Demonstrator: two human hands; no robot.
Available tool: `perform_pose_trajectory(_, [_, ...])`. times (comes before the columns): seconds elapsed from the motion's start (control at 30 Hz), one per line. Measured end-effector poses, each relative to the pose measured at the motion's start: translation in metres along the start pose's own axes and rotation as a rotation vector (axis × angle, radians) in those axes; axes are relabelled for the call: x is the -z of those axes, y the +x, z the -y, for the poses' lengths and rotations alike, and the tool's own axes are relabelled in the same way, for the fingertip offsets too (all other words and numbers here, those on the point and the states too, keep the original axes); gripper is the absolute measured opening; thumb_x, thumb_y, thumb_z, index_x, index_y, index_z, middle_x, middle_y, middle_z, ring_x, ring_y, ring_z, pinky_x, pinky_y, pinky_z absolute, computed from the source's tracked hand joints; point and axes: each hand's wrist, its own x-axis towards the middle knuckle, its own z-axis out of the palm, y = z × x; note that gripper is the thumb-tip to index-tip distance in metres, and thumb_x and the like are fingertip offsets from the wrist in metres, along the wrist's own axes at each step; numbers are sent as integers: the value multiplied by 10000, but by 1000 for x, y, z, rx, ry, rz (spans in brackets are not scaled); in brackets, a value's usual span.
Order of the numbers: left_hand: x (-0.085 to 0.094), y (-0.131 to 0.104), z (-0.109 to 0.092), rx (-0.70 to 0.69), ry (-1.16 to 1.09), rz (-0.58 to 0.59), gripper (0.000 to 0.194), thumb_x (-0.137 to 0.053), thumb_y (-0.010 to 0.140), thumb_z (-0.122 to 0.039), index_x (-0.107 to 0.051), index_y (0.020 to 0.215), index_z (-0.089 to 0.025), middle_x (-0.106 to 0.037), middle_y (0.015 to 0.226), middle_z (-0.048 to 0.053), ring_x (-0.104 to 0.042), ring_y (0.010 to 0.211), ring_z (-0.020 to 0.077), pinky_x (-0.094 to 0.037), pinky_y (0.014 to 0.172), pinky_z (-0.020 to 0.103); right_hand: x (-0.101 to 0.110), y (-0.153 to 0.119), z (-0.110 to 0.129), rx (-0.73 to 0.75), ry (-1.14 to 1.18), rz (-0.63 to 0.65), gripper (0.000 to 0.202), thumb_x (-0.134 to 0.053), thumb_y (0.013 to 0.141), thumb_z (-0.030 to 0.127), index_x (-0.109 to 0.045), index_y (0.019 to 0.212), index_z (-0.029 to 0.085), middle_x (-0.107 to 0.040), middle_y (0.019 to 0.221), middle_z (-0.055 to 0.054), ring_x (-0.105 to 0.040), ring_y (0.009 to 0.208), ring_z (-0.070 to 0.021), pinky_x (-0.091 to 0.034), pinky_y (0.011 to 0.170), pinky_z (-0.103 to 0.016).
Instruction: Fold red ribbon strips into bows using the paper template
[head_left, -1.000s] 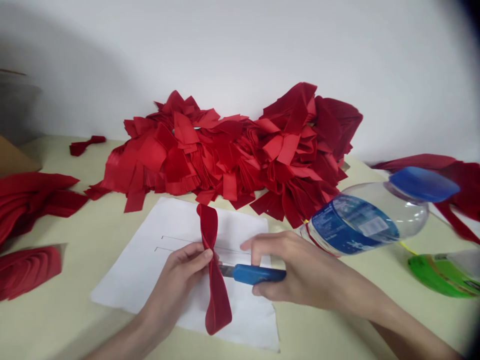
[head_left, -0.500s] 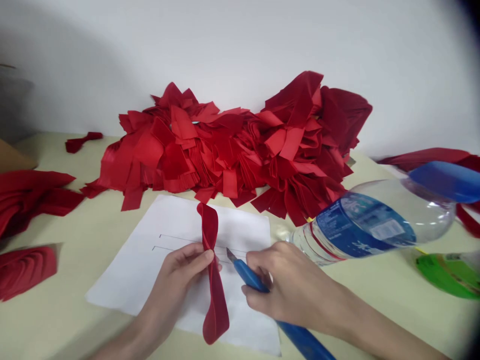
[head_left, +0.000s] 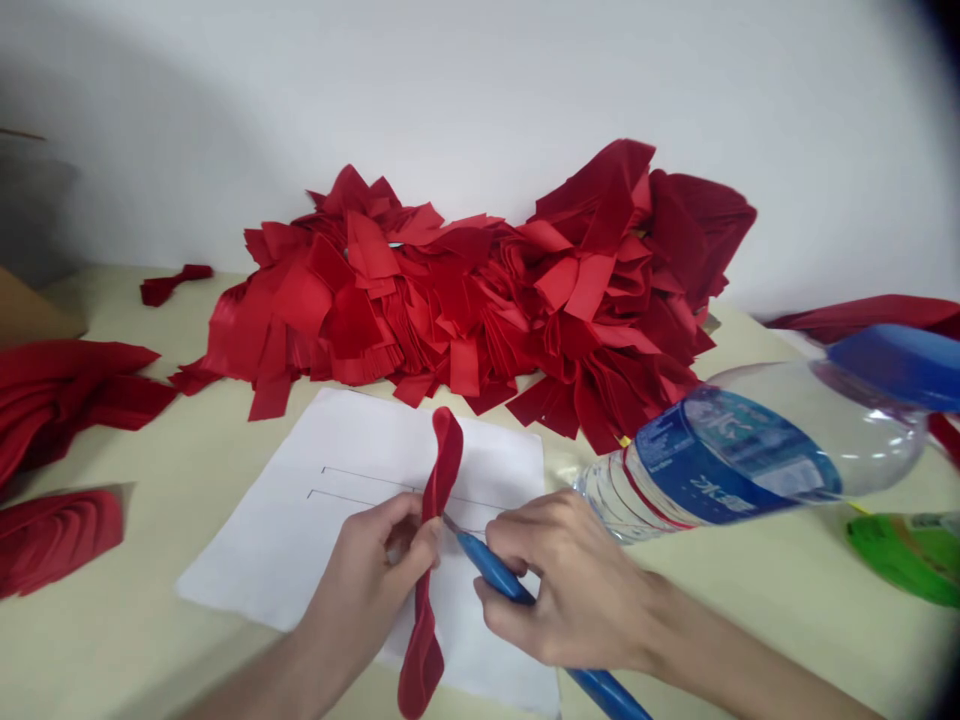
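A red velvet ribbon bow (head_left: 442,465), looped at both ends, stands nearly upright in the view, pinched at its middle by the thumb and fingers of my left hand (head_left: 375,570). My right hand (head_left: 566,580) is closed around a blue-handled tool (head_left: 495,572) with a small pointed metal tip. That tip meets the right side of the ribbon's pinched middle, close to my left thumb; its very end is hidden by the ribbon. Under both hands lies a white paper sheet (head_left: 277,540) with thin ruled lines.
A big heap of red ribbon pieces (head_left: 450,300) is piled against the wall. More red ribbon (head_left: 67,400) lies at the left, with a stack (head_left: 60,540) nearer me. On the right lie a plastic bottle (head_left: 735,450) and a green item (head_left: 900,555). A small bow (head_left: 176,285) sits back left.
The bow has turned and tilted, its upper loop moving right and its lower loop left. The tool's tip, apart from the ribbon before, has come left to the pinched middle.
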Motion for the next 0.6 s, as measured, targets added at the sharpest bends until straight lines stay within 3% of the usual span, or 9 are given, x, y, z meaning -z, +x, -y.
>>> perform_pose_trajectory(0.13, [1,-3,-2,-105,192,-28,140,-485,787,-234,-551,670,-192,-543,580,-24,-501,558,135,-387,540,228,-1,-1,1,-16,88,-7,280,-561,601,191,-293,525,162,-275,457,85,-228,422,-50,-182,465,-217])
perform_pose_trajectory(0.43, [4,-4,1,-299,400,-193,148,-459,823,-235,-575,743,-190,-580,626,-13,-522,548,125,-415,550,221,-3,-5,5,-19,85,-12,285,-574,593,189,-302,514,163,-287,455,80,-268,434,-52,-205,492,-230])
perform_pose_trajectory(0.6, [14,6,4,-200,386,-295,159,-512,811,-296,-599,747,-180,-594,612,-4,-528,558,143,-413,559,242,14,-7,15,69,188,4,281,-560,598,153,-288,529,164,-292,473,84,-284,439,-45,-233,495,-212])
